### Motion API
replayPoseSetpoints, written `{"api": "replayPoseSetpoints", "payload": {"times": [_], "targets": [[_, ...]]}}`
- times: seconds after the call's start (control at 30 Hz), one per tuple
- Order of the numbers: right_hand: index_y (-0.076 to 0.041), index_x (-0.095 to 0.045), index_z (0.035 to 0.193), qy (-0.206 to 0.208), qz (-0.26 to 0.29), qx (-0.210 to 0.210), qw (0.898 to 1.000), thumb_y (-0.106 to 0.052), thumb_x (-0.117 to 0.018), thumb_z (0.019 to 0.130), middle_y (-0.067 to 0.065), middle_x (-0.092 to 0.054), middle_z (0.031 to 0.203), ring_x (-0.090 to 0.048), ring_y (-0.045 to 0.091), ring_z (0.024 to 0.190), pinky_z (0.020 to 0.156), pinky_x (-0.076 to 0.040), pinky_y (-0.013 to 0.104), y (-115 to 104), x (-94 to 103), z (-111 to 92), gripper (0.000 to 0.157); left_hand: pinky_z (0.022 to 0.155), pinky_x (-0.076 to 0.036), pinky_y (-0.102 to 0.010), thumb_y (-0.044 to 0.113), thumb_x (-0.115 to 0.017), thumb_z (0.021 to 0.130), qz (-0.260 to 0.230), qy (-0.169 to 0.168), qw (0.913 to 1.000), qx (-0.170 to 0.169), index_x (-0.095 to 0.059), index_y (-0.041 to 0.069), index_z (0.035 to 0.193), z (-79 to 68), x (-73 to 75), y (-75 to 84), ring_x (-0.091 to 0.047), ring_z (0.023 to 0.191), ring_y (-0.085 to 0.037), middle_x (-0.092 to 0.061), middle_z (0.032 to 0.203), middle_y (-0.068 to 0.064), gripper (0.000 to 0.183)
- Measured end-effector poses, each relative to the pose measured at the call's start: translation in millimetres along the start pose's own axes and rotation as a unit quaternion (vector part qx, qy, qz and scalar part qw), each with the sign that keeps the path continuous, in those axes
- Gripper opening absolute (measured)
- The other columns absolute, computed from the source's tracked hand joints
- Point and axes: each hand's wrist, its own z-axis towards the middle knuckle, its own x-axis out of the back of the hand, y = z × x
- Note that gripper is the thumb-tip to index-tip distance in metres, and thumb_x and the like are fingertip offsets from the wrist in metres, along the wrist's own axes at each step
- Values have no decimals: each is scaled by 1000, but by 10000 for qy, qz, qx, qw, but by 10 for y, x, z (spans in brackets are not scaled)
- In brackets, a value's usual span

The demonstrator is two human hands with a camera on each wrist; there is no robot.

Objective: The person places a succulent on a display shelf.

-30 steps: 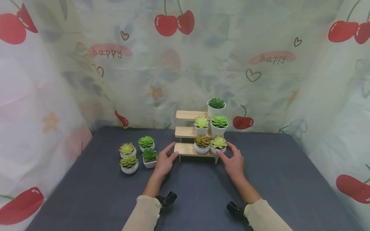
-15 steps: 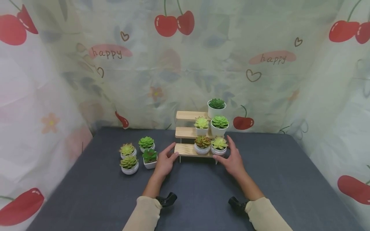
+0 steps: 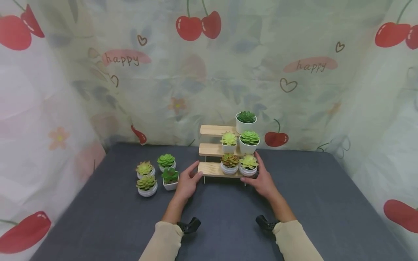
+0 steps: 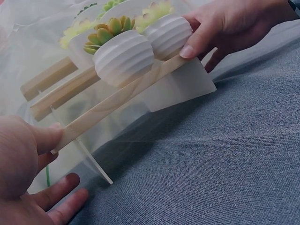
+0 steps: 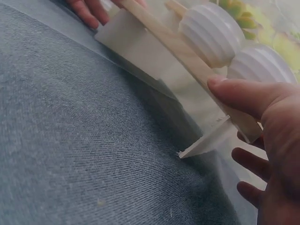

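Firstly, the head view shows a tiered wooden stand [image 3: 210,168] bearing five potted succulents [image 3: 229,166] on the dark table [image 3: 225,217]. In the left wrist view, the left hand [image 4: 21,161] pinches one end of the lowest shelf [image 4: 115,104]; in the right wrist view, the right hand [image 5: 285,133] grips the other, thumb beside a ribbed pot [image 5: 260,65].

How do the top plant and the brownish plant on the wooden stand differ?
Colour: the top plant is dark green; the brownish plant mixes brown and yellow-green.
Pot: the top plant's looks smooth; the brownish plant's is ridged.
Place: the top plant stands on the highest shelf, the brownish plant on the lowest shelf.
Both sit upright in white pots.
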Motion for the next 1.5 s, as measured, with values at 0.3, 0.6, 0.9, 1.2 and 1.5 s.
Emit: {"api": "replayPoseSetpoints", "payload": {"times": [0.3, 0.6, 0.9, 1.2, 1.5], "targets": [[-20, -7, 158, 177, -244, 76, 9995, -17, -85, 77, 18, -27, 156, -29, 37, 139, 109, -22, 58, 88, -2, -45, 113, 90, -48, -44, 16, -61, 97, -50, -54, 10000, 45, -50, 15, 144, -27, -41, -10, -61, 111, -24, -54, 139, -11, 48], [-26, -5, 158, 181, -343, 26, 9992, -22, -85, 78, 19, -30, 154, -30, 37, 139, 108, -23, 58, 62, 3, -24, 113, 87, -48, -44, 17, -61, 98, 84, 10, 10000, -21, -48, 15, 145, -12, -35, 9, -61, 106, -24, -58, 133, -12, 49], [-27, -8, 158, 270, -358, 21, 9990, -22, -85, 76, 18, -34, 153, -33, 38, 137, 107, -25, 59, 62, -13, -10, 113, 94, -44, -49, 13, -61, 96, 713, 497, 9962, 81, -50, 11, 143, -19, -103, 179, -53, 120, -33, -51, 141, -14, 48], [-28, -9, 158, 214, -252, -37, 9994, -22, -85, 77, 18, -33, 153, -32, 37, 138, 108, -24, 58, 45, -33, -7, 111, 93, -42, -51, 16, -60, 95, 799, 619, 9948, -95, -52, 8, 141, -104, -34, 320, -49, 121, -33, -50, 139, -16, 47], [-26, -11, 158, 291, -225, 151, 9992, -21, -85, 76, 14, -31, 155, -30, 35, 140, 109, -23, 57, 72, -43, -9, 110, 88, -46, -48, 14, -64, 93, 868, 584, 9940, -331, -55, 11, 138, -180, 24, 347, -54, 115, -31, -54, 135, -12, 46]]}}
